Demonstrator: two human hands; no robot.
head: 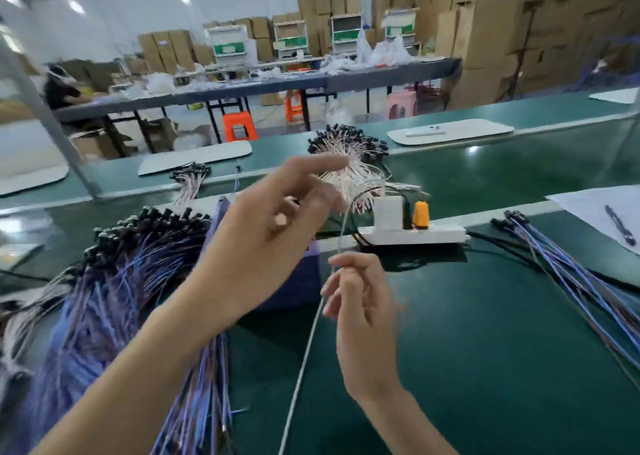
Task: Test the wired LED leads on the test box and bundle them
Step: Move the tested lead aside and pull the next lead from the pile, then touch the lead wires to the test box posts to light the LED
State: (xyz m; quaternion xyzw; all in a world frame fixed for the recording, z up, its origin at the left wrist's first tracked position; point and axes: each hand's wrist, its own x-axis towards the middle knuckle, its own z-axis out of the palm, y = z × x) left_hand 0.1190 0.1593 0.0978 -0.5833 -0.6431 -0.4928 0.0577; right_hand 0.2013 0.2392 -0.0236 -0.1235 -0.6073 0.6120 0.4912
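My right hand point(360, 302) pinches a thin white-grey lead wire point(304, 361) that runs from the bottom edge up through its fingers and on toward the power strip. My left hand point(273, 226) hovers above a dark blue test box point(294, 281), fingers spread; something small sits at its fingertips, too blurred to name. A large pile of blue and purple LED leads point(114, 281) with black heads lies at the left. A second group of blue leads point(568, 267) lies at the right. A bundle of white leads point(349, 163) rests on the belt behind.
A white power strip point(412, 234) with a white adapter and an orange plug sits behind the hands on the green mat point(485, 350). Paper with a pen point(620, 224) lies far right. White trays point(450, 130) sit on the conveyor. A person sits at a far table among cardboard boxes.
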